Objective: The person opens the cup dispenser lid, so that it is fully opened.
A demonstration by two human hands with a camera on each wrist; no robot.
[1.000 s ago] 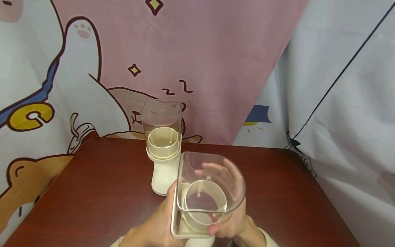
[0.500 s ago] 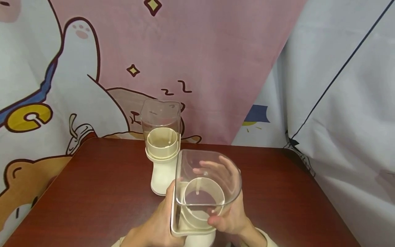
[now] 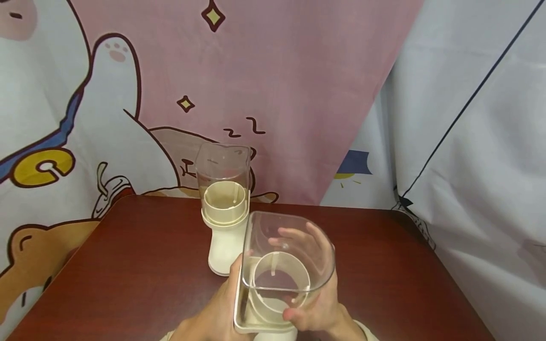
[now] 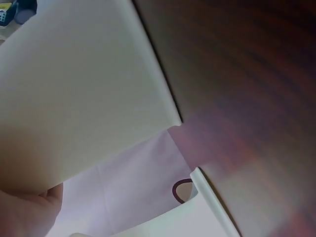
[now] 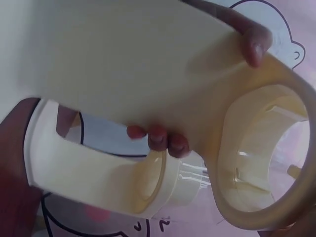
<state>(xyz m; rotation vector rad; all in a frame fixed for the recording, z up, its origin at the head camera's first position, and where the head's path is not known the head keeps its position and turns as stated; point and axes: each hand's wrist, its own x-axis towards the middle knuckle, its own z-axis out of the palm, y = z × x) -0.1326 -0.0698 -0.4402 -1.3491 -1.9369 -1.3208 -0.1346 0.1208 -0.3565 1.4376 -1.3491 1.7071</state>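
In the head view, both hands hold a cream-coloured dispenser stand (image 3: 245,319) topped by a clear, open-topped container (image 3: 294,220), close to the front of the table. A round cream collar (image 3: 257,279) shows through the clear wall. My left hand (image 3: 219,308) grips the stand's back from the left. Its fingers (image 5: 158,138) curl round the neck in the right wrist view. Wrapped round the container's right side is my right hand (image 3: 317,308), thumb in front and fingers behind. The stand's foot is partly cut off at the frame's bottom edge.
A matching cream dispenser (image 3: 223,251) with its own clear container (image 3: 222,161) stands upright behind the held one, slightly left. Both are over a dark red-brown table (image 3: 149,265). A cartoon-printed cloth (image 3: 298,94) hangs behind, and a white cloth (image 3: 477,142) borders the right.
The head view has tilted up slightly. The held dispenser and both hands have shifted a little left, with the same grip. The rear dispenser has stayed in place.
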